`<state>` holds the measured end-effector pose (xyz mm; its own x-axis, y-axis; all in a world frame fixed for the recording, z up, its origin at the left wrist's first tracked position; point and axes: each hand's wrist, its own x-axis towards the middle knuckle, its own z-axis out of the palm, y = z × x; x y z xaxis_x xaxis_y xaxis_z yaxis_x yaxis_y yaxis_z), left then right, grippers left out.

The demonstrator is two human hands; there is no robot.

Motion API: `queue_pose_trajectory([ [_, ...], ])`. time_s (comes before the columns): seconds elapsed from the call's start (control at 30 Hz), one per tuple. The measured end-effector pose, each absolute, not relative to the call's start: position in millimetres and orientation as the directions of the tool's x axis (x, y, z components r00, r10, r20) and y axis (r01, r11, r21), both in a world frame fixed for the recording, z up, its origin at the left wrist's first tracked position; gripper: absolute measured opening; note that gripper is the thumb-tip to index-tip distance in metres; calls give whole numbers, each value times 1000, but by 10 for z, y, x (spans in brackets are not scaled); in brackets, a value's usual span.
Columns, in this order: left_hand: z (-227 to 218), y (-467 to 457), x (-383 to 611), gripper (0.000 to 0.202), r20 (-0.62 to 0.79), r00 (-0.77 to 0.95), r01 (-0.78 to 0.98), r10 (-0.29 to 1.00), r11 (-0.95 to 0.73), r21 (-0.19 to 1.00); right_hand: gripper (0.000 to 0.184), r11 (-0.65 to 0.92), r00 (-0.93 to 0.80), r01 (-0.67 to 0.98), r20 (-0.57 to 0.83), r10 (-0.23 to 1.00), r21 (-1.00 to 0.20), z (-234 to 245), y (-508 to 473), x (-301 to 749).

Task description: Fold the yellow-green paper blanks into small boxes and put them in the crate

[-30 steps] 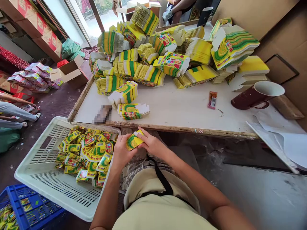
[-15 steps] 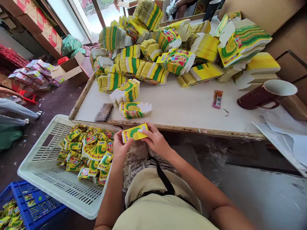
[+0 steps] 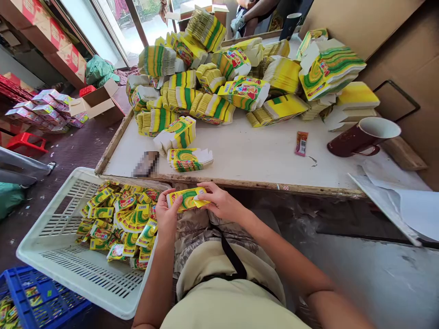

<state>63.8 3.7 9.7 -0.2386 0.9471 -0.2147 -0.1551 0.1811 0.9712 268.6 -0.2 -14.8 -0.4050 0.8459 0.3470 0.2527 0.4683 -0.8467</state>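
Note:
Both my hands hold one small yellow and green carton just below the table's front edge. My left hand grips its left end and my right hand pinches a flap at its right end. To my left a white slatted crate holds several folded cartons of the same print. A short stack of flat cartons lies on the table right above my hands.
The white table carries large heaps of flat carton bundles at the back, a dark red mug, a small sachet and a blurred dark item. A blue crate sits at bottom left. Another person's legs show at far left.
The carton has turned in my hands from end-on to lengthwise. My right fingers have shifted to the flap at its right end. The view wobbled slightly.

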Motion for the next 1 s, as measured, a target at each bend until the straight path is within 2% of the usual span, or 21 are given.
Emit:
queue_pose_trajectory([
  [0.17, 62, 37, 650, 54, -220, -210, -123, 953, 197, 973, 36, 362, -244, 91, 331, 911, -928, -148, 22, 2560],
  [0.23, 52, 30, 662, 53, -208, -218, -82, 953, 195, 977, 38, 330, -186, 112, 306, 934, -937, -153, 28, 2461],
  [0.33, 79, 20, 566, 50, -160, -268, -3, 950, 165, 986, 52, 357, -173, 165, 330, 928, -919, -137, 72, 2331],
  [0.43, 153, 24, 188, 41, -20, -418, 197, 908, 112, 974, 65, 408, -197, 205, 371, 907, -889, -75, 246, 2298],
  [0.5, 201, 30, -194, 36, 182, -576, 421, 797, 98, 902, 61, 413, -151, 307, 385, 911, -857, -23, 462, 2324],
  [0.57, 225, 25, -564, 43, 342, -639, 593, 689, 157, 790, 51, 352, -73, 487, 365, 928, -799, 12, 725, 2350],
  [0.67, 186, -9, -853, 61, 438, -670, 671, 599, 238, 702, 47, 202, -47, 716, 243, 969, -668, 3, 1076, 2338],
  [0.73, 106, -38, -808, 56, 386, -644, 655, 661, 215, 724, 44, 154, -45, 768, 187, 981, -622, -30, 1216, 2306],
  [0.83, -50, -60, -499, 45, 216, -534, 536, 817, 130, 834, 38, 141, -29, 771, 187, 982, -620, -46, 1281, 2276],
  [1.0, -191, -3, 137, 51, -14, -277, 221, 961, 77, 972, 45, 193, -40, 714, 236, 971, -673, 82, 1061, 2262],
])
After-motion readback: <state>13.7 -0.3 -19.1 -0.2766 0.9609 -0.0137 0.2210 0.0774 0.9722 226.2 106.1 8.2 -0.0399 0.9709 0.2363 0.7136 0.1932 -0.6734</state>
